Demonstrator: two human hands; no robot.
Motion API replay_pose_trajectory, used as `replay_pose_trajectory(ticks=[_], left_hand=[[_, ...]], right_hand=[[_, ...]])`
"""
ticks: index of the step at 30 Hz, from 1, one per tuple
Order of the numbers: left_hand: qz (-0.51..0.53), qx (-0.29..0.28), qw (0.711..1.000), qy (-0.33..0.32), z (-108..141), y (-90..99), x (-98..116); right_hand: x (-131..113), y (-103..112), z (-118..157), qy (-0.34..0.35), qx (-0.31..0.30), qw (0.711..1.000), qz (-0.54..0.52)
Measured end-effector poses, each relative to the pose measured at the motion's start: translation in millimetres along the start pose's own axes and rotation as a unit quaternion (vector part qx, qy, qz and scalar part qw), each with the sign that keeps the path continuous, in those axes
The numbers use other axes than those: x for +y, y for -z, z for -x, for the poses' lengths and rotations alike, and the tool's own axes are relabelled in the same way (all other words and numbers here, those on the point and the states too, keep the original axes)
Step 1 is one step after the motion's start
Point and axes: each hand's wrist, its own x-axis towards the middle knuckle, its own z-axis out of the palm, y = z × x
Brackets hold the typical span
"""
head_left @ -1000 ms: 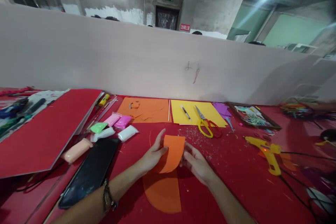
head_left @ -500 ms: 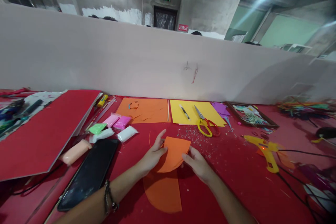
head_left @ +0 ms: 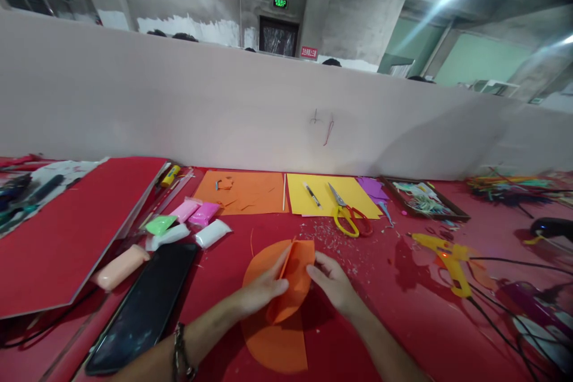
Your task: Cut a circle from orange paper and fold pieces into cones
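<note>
Above the red table, an orange sheet of paper (head_left: 301,277) with a curved lower edge stands partly folded between my two hands. My left hand (head_left: 265,287) grips it along the fold, thumb in front. At the right edge, the thumb and fingers of my right hand (head_left: 335,282) pinch it. A rounded orange part (head_left: 256,262) spreads out behind my left hand; whether it belongs to the held sheet I cannot tell. Below lies another orange piece of paper (head_left: 280,346) with a rounded left side and a straight right edge, partly covered.
Scissors (head_left: 344,218) and a pen (head_left: 312,194) lie on yellow paper (head_left: 295,191), beside orange paper (head_left: 264,191). A yellow glue gun (head_left: 452,262) with cables is on the right. Left are a black phone (head_left: 143,310), clay packets (head_left: 213,233) and a red board (head_left: 80,233). A white partition (head_left: 224,107) stands behind.
The held orange paper has turned from facing me flat to standing partly folded, opened along its fold. An orange rounded part now shows to its left. Both hands still hold it.
</note>
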Motion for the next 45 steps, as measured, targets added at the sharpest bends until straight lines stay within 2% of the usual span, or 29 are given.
replay_pose_trajectory(ticks=[2,5,10,15,20,24,27,29,30,33,34,35,36,38,40,42,45], left_hand=[[0.009,-0.004,1.000,0.015,2,-2.5,5],[0.023,0.033,0.999,0.024,1,-3.9,9],[0.121,0.187,0.973,0.062,-3,4.7,15],[0.111,0.254,0.959,0.066,-6,15.5,20],[0.056,0.280,0.957,0.051,-9,8.4,16],[-0.038,0.327,0.944,0.020,-12,8.3,15],[-0.128,0.398,0.908,-0.038,-11,20.1,23],[-0.209,0.417,0.880,-0.082,-9,27.6,33],[-0.279,0.407,0.863,-0.107,-7,29.4,39],[-0.564,0.305,0.747,-0.175,0,23.9,53],[-0.615,0.274,0.716,-0.184,3,19.4,56],[-0.638,0.251,0.703,-0.187,5,14.3,58],[-0.645,0.234,0.703,-0.185,6,9.5,59],[-0.633,0.210,0.726,-0.171,7,2.4,59],[-0.593,0.204,0.765,-0.144,6,0.2,57],[-0.527,0.208,0.817,-0.104,3,2.2,54],[-0.429,0.207,0.878,-0.051,-2,8.6,51]], right_hand=[[-1,-1,-1,0.000,0.015,1.000,-0.016],[-1,2,-3,0.008,0.067,0.997,-0.031],[5,12,-8,0.005,0.199,0.979,-0.042],[7,13,-8,-0.009,0.210,0.976,-0.057],[10,12,-7,-0.063,0.290,0.953,-0.063],[8,14,-8,-0.036,0.259,0.965,-0.033],[2,14,-7,-0.034,0.254,0.966,-0.019],[-2,13,-4,-0.034,0.241,0.970,-0.024],[-4,12,-2,-0.032,0.227,0.973,-0.029],[-6,9,5,-0.028,0.165,0.985,-0.046],[-6,8,7,-0.030,0.143,0.988,-0.051],[-6,7,8,-0.034,0.123,0.990,-0.054],[-6,5,10,-0.040,0.110,0.991,-0.058],[-6,3,12,-0.048,0.102,0.992,-0.065],[-7,1,11,-0.046,0.113,0.990,-0.074],[-7,1,10,-0.044,0.138,0.986,-0.082],[-6,3,7,-0.031,0.211,0.975,-0.061]])
